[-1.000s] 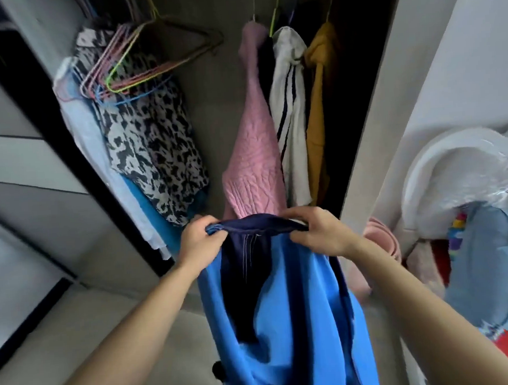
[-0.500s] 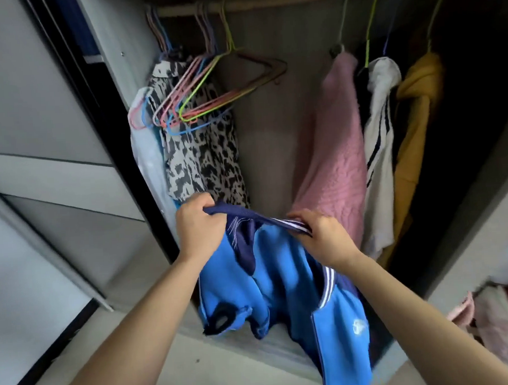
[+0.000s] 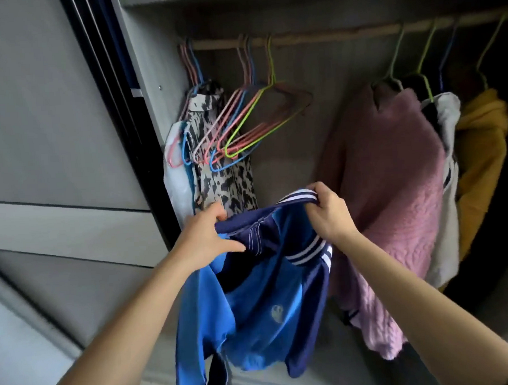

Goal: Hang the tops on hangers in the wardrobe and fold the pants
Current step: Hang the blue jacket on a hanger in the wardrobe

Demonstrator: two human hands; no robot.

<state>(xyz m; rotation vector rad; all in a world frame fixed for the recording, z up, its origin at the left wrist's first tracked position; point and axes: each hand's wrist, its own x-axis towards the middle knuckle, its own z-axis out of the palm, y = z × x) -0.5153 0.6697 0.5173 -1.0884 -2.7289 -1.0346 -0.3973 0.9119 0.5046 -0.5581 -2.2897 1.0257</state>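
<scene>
Since half a second ago the right hand (image 3: 330,214) has risen above the left hand (image 3: 206,239), pulling the neck opening wider. Both hands grip one smooth blue top with navy panels and a white-striped ribbed collar (image 3: 261,303). It hangs unhung at 6 o'clock, before the open wardrobe. The left hand pinches the navy neck edge; the right hand's fingers curl round the collar band. One wooden rail (image 3: 327,35) crosses at 12 o'clock. At 10 o'clock hangs a bunch of empty thin wire hangers (image 3: 252,124), pink, blue and green, too overlapped to count, beside one leopard-print garment (image 3: 225,182). At 2 o'clock hang one pink cable-knit sweater (image 3: 394,199), one white top (image 3: 449,182) and one mustard top (image 3: 480,157).
</scene>
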